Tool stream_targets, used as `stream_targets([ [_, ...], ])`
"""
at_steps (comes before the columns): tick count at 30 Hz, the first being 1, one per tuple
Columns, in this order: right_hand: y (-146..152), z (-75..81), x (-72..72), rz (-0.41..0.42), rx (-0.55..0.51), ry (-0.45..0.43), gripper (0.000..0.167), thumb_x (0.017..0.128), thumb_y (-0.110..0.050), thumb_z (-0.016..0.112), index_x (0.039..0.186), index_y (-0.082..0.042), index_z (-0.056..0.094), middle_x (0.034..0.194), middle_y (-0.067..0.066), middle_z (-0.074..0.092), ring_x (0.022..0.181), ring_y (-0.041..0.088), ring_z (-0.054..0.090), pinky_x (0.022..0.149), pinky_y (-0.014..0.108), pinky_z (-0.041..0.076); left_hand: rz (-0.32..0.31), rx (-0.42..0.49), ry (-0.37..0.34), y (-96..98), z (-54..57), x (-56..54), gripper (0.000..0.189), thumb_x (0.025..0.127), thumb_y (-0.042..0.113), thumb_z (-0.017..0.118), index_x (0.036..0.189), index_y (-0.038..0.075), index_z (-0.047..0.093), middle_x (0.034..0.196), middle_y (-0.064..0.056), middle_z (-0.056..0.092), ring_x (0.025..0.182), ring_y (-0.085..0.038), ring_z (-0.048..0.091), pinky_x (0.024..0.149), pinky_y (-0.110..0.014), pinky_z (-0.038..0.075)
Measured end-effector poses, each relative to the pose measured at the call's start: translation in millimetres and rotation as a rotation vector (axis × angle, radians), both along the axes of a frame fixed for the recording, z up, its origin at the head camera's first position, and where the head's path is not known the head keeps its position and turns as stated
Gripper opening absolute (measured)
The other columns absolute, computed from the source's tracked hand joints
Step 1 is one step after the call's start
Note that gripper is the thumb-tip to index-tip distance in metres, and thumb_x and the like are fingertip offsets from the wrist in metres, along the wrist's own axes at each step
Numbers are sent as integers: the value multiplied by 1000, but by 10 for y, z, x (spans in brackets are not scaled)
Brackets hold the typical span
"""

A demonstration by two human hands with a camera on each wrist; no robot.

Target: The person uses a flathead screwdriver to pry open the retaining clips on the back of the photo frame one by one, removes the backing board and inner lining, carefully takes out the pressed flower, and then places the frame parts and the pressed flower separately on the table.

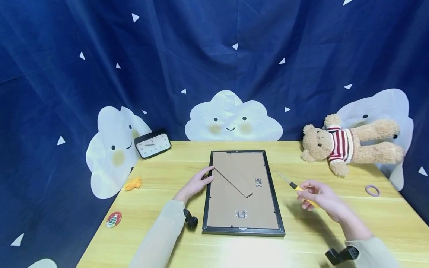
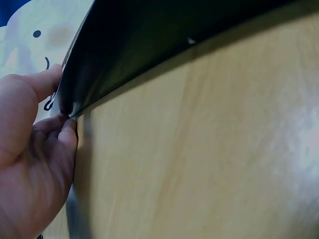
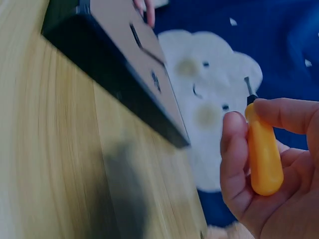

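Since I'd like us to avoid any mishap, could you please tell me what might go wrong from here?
The yellow-handled metal screwdriver in the right hand could slip and scratch the brown backing board of the black rectangular frame. The left hand, touching the frame, might get poked if the screwdriver strays.

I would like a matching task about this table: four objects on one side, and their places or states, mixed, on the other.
Objects:
1. screwdriver
2. clock
3. picture frame
4. teddy bear

Places or states:
A. back facing up, left hand at its edge
B. lying at the far right of the table
C. at the far left corner of the table
D. held in the right hand

Right pairs: 1-D, 2-C, 3-A, 4-B
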State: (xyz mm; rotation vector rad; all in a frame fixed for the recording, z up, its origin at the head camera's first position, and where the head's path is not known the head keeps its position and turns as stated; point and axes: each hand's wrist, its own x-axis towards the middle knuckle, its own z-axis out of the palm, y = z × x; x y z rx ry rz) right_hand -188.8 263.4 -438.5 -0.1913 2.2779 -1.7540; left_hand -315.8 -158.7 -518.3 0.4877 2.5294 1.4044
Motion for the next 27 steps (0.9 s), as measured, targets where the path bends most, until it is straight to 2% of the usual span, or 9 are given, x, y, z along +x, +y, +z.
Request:
stream_targets([
  [5,-320,-34,-84,25,-28,25,31,89,-13,61,106,9,48,80,21,61,54,15,55,47,29,49,-15,-19,12,1,-3,8,50,96,32,51,143,23,36,148,0,31,136,-22,25,111,-39,22],
  [14,-838,-101,-180,129,-19,9,34,93,-17,56,110,12,51,78,13,61,52,13,50,44,23,44,-14,-6,35,18,-3,22,50,96,29,51,143,20,37,149,-5,30,137,-24,22,112,-42,19],
  [21,-1102,-149,-199,142,-6,2,29,92,-18,58,107,7,55,77,12,62,52,13,49,43,21,42,-37,-129,103,37,44,12,49,97,28,50,143,18,37,148,-7,30,137,-26,20,112,-40,18],
  [24,-1191,-178,-205,163,-21,-5,28,91,-18,60,103,7,55,76,11,62,51,13,49,42,20,41,-45,-158,136,20,42,13,48,98,28,47,143,18,37,148,-10,30,137,-30,18,112,-45,16],
  [27,-1257,-201,-213,186,-35,-3,28,91,-18,60,101,8,55,75,11,62,50,12,48,41,19,41,-39,-174,136,6,44,30,47,99,30,43,144,20,36,149,-11,28,138,-34,15,112,-50,14],
])
